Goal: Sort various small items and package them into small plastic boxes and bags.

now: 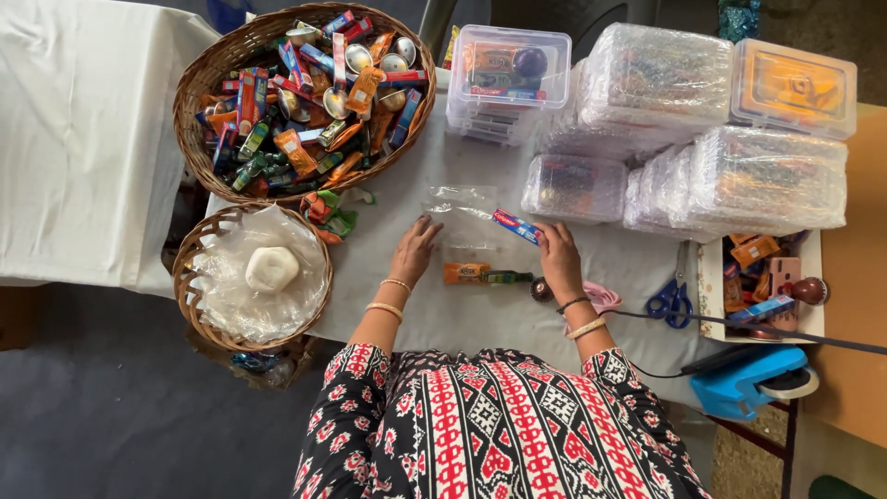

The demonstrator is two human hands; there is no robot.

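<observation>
My right hand (pixel 560 260) grips a small red and blue toothpaste box (pixel 516 225) and holds it at the mouth of a clear plastic bag (pixel 459 214) lying on the white table (pixel 490 314). My left hand (pixel 414 251) pins the bag's near left edge with its fingertips. Just in front of the bag lie an orange sachet (pixel 465 273) and a small green packet (pixel 506 276). A small dark round item (pixel 540 291) sits by my right wrist.
A large wicker basket (pixel 214 69) full of small packets stands far left. A smaller basket (pixel 189 277) holds plastic and a white lump (pixel 271 269). Clear boxes (pixel 506 69) and filled bags (pixel 771 180) stack at the back. Blue scissors (pixel 672 298), a box of items (pixel 767 277), and a blue tape dispenser (pixel 750 381) lie right.
</observation>
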